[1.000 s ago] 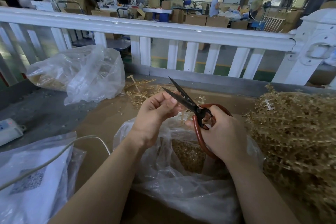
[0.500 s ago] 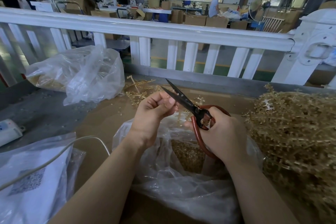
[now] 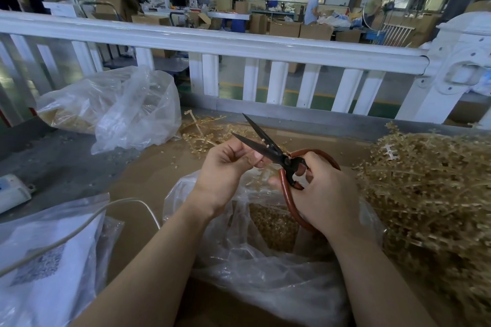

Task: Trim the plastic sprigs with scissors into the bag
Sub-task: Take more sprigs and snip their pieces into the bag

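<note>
Both hands had barely moved: left hand (image 3: 225, 167) pinched a sprig (image 3: 261, 159) between the parted scissors (image 3: 265, 145), right hand (image 3: 322, 194) gripping them above the bag (image 3: 239, 252); cutting continued.

Scissors (image 3: 268, 148): black blades, red-brown loop handles, blades parted, tips pointing to 10 o'clock, held above the bag. Sprig (image 3: 261, 176): thin tan plastic stem at the blades near the pivot (mostly hidden, can't tell its full shape). Bag (image 3: 239, 260): clear, crumpled plastic, mouth open upward, lying on the brown tabletop, tan trimmed bits piled inside. Sprig pile (image 3: 430, 194): big tangled tan heap at 3 o'clock of the bag, touching its edge.
</note>
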Motion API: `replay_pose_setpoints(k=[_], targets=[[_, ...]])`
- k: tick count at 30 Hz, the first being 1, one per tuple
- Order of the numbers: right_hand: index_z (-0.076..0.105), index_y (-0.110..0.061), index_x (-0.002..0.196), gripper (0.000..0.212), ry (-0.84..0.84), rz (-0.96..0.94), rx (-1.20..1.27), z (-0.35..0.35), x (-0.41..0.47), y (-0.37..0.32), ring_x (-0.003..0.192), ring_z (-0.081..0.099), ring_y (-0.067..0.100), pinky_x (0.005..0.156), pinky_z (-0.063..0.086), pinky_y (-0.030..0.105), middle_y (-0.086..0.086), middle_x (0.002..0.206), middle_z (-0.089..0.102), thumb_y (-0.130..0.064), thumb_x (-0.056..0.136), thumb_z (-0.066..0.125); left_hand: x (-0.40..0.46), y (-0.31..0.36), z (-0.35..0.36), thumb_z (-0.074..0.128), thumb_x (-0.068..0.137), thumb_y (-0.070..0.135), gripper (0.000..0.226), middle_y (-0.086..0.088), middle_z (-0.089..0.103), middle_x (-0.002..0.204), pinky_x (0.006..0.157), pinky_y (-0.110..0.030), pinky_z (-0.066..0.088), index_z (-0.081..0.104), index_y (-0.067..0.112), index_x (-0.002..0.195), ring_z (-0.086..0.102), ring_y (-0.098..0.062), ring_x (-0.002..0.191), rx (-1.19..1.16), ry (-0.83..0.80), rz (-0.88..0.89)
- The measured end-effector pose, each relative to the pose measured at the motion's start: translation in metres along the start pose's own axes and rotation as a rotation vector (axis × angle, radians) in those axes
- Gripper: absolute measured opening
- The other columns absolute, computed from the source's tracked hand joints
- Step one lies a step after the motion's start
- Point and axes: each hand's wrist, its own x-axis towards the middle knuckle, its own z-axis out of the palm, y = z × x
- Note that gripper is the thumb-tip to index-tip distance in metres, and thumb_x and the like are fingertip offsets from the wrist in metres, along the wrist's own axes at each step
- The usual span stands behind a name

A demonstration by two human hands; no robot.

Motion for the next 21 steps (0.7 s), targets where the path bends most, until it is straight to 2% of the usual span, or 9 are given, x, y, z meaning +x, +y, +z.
replay_pose_setpoints(k=[5, 8, 11, 13, 15, 18, 21], targets=[[0.048, -0.031, 0.076, 0.048, 0.004, 0.006, 0.027, -0.0004, -0.0013, -0.0021, 0.054, 0.044, -0.006, 0.051, 0.032, 0.010, -0.020, 0.065, 0.050, -0.079, 0.078, 0.052, -0.0008, 0.0010, -0.0008, 0.059, 0.088, 0.002, 0.008, -0.002, 0.069, 0.074, 0.077, -0.022, 0.051, 0.066, 0.004, 0.083, 0.064, -0.013, 0.074, -0.044, -0.023, -0.001], [0.047, -0.031, 0.074, 0.052, 0.032, 0.005, 0.039, -0.0016, -0.0012, -0.0040, 0.052, 0.042, -0.007, 0.051, 0.031, 0.009, -0.021, 0.063, 0.048, -0.083, 0.080, 0.045, -0.0009, 0.0016, -0.0007, 0.061, 0.084, 0.011, 0.006, 0.000, 0.069, 0.074, 0.077, -0.024, 0.052, 0.065, 0.008, 0.080, 0.063, -0.014, 0.074, -0.060, -0.034, -0.004], [0.049, -0.032, 0.078, 0.051, 0.036, -0.002, 0.044, -0.0013, -0.0008, -0.0043, 0.053, 0.042, -0.005, 0.052, 0.034, 0.009, -0.021, 0.066, 0.048, -0.083, 0.081, 0.044, -0.0014, -0.0005, -0.0012, 0.059, 0.088, -0.003, 0.019, 0.000, 0.070, 0.073, 0.077, -0.026, 0.053, 0.066, 0.013, 0.078, 0.065, -0.015, 0.075, -0.052, 0.001, -0.011], [0.053, -0.031, 0.080, 0.049, 0.016, 0.001, 0.027, -0.0002, -0.0005, -0.0040, 0.054, 0.043, -0.003, 0.053, 0.034, 0.008, -0.020, 0.069, 0.050, -0.080, 0.080, 0.049, -0.0017, -0.0007, -0.0016, 0.057, 0.089, -0.009, 0.021, -0.002, 0.071, 0.078, 0.078, -0.028, 0.053, 0.068, 0.009, 0.086, 0.064, -0.019, 0.078, -0.038, -0.004, 0.013], [0.057, -0.028, 0.082, 0.050, 0.009, 0.000, 0.019, 0.0007, -0.0007, -0.0036, 0.057, 0.045, -0.002, 0.054, 0.032, 0.007, -0.020, 0.071, 0.051, -0.078, 0.080, 0.052, -0.0018, 0.0005, -0.0006, 0.057, 0.086, -0.007, 0.016, -0.002, 0.071, 0.079, 0.075, -0.026, 0.052, 0.066, 0.004, 0.093, 0.064, -0.018, 0.078, -0.017, -0.007, 0.054], [0.061, -0.025, 0.085, 0.052, 0.002, -0.014, 0.041, 0.0011, -0.0004, -0.0030, 0.061, 0.052, 0.002, 0.056, 0.031, 0.005, -0.019, 0.073, 0.054, -0.076, 0.079, 0.056, -0.0021, 0.0019, 0.0011, 0.055, 0.081, -0.002, 0.014, -0.003, 0.068, 0.076, 0.072, -0.024, 0.052, 0.065, 0.004, 0.090, 0.063, -0.016, 0.074, 0.021, 0.013, 0.092], [0.063, -0.026, 0.090, 0.058, -0.023, -0.019, 0.059, 0.0008, 0.0001, -0.0023, 0.066, 0.055, 0.002, 0.058, 0.032, 0.004, -0.019, 0.078, 0.057, -0.081, 0.078, 0.050, -0.0030, 0.0019, 0.0017, 0.054, 0.085, -0.007, 0.019, -0.006, 0.066, 0.076, 0.073, -0.025, 0.052, 0.066, 0.007, 0.090, 0.063, -0.018, 0.075, 0.063, 0.004, 0.113]])
